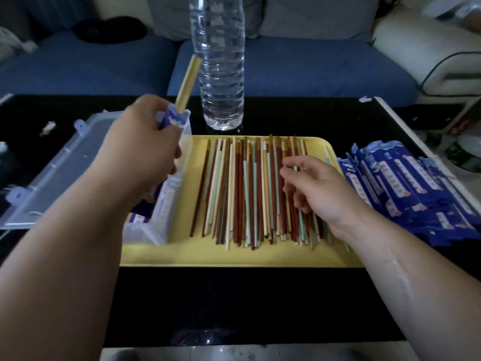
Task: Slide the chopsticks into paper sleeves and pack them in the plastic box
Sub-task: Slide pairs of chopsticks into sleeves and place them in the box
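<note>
Many loose chopsticks (250, 194) in brown, red, green and pale colours lie side by side on a yellow tray (234, 254). My left hand (141, 149) grips a blue paper sleeve (173, 118) with pale chopstick ends (188, 83) sticking out of its top, held above the clear plastic box (169, 204). The box stands on the tray's left edge and holds sleeved chopsticks. My right hand (320, 188) rests on the right side of the loose chopsticks, fingers spread and curled over them. A stack of blue paper sleeves (406, 188) lies right of the tray.
A clear water bottle (220, 63) stands just behind the tray. The box's open lid (59, 162) lies flat to the left on the black table (234, 303). A blue sofa (286, 69) runs along the far side. Paper scraps (48, 126) lie at the left.
</note>
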